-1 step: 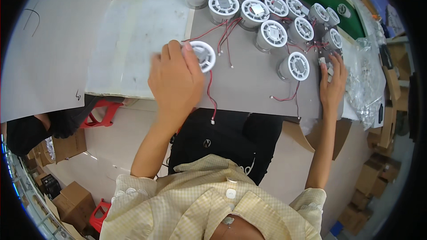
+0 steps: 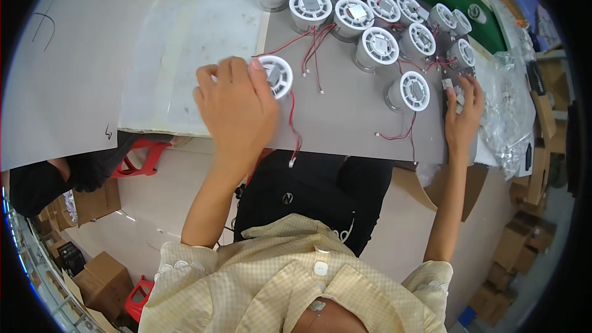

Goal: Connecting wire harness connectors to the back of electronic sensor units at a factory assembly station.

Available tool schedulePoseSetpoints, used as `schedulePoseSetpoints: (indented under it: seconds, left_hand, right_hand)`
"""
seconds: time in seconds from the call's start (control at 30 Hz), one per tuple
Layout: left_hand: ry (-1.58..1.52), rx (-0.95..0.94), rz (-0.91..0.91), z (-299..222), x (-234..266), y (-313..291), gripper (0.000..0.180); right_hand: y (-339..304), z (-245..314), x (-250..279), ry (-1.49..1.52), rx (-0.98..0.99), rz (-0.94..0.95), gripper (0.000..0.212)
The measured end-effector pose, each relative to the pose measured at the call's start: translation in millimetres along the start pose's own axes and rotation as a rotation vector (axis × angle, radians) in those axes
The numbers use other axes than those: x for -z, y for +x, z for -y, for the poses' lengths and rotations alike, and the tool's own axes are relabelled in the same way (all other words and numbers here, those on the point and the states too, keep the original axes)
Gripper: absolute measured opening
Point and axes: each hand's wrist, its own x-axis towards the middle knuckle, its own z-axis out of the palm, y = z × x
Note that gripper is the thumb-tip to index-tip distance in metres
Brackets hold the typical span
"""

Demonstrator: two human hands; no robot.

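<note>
holding the white, round, spoke-faced plastic cup (image 2: 283, 80) in your left hand (image 2: 236, 111), you have that grip clamped on its left side, thumb at the rim. the cup is over the matte grey surface (image 2: 345, 126), but your fingers hide whether its base touches down. its thin red-and-black paired wire (image 2: 294, 124) hangs past the near edge, ending in a small white plastic connector (image 2: 292, 163); if the cup moves away from you, that end could catch on the edge and tug the joint. a thumb sliding inward might smudge or shift the flat grey square plate (image 2: 274, 74) on its face.

your right hand (image 2: 464, 114) is among small, pale, blocky pieces (image 2: 459, 101); you cannot tell whether its grip is apart or together on one. a careless sweep there could scatter them toward the crinkled clear plastic bag (image 2: 509, 114), or hook the wires of the nearest standing white cup (image 2: 462, 54).
</note>
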Motion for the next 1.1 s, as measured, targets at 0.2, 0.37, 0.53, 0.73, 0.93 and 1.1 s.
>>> schedulePoseSetpoints:
  seconds: [0.2, 0.37, 0.53, 0.73, 0.93, 1.1]
  left_hand:
    - [-0.254, -0.093, -0.084, 22, 10, -1, 0.032]
    - [-0.434, -0.421, 0.018, 15, 39, 22, 0.021]
    - [-0.399, -0.503, 0.283, 37, 39, 44, 0.03]
    - [-0.476, -0.751, 0.329, 46, 38, 57, 0.045]
    - [-0.151, -0.876, 0.056, 52, 22, 35, 0.051]
    - [0.036, -0.874, 0.093, 35, 40, 31, 0.048]
  right_hand:
    - [-5, -9, 4, -0.021, -0.003, -0.062, 0.021]
    - [-4, -8, 4, 0.03, 0.046, -0.146, 0.01]
    - [-3, -9, 5, -0.054, 0.069, -0.125, 0.009]
    - [-1, -4, 5, -0.03, 0.026, -0.064, 0.016]
    - [0, -6, 4, -0.06, 0.011, -0.056, 0.019]
    - [2, 9, 28, -0.063, 0.01, -0.212, 0.03]
